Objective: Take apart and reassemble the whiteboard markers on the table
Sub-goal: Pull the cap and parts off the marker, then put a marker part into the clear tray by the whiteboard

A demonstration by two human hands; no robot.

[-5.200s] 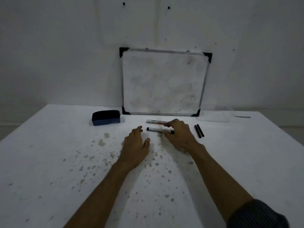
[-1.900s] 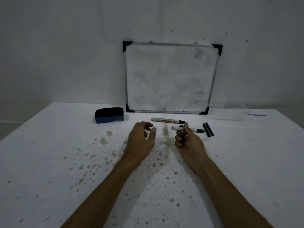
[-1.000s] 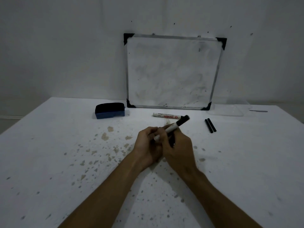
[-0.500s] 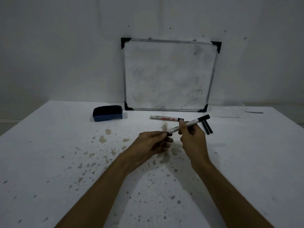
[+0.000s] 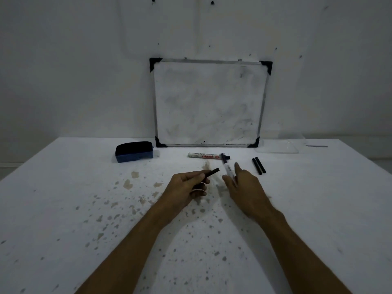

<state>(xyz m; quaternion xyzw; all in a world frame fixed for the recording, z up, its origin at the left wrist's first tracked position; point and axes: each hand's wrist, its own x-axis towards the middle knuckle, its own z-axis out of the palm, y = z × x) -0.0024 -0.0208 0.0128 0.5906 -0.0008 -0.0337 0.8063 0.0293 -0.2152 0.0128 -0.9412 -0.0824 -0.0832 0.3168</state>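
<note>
My left hand (image 5: 186, 187) pinches a short black marker piece (image 5: 213, 172) whose free end points right. My right hand (image 5: 244, 187) holds the white marker body (image 5: 226, 166) by its near end, with the forefinger stretched out. The body points away from me and its black far end overlaps the second marker. That second marker (image 5: 203, 155), white with a red label, lies flat near the whiteboard. Two black rod-like pieces (image 5: 258, 165) lie side by side on the table to the right of my right hand.
A whiteboard (image 5: 210, 102) leans against the wall at the back of the stained white table (image 5: 84, 209). A blue and black eraser (image 5: 134, 154) sits at the back left. A clear plastic lid or tray (image 5: 280, 146) lies at the back right.
The black piece has come off the near end of the marker and stays in my left hand. My hands have moved apart, and the marker body has swung to point away from me.
</note>
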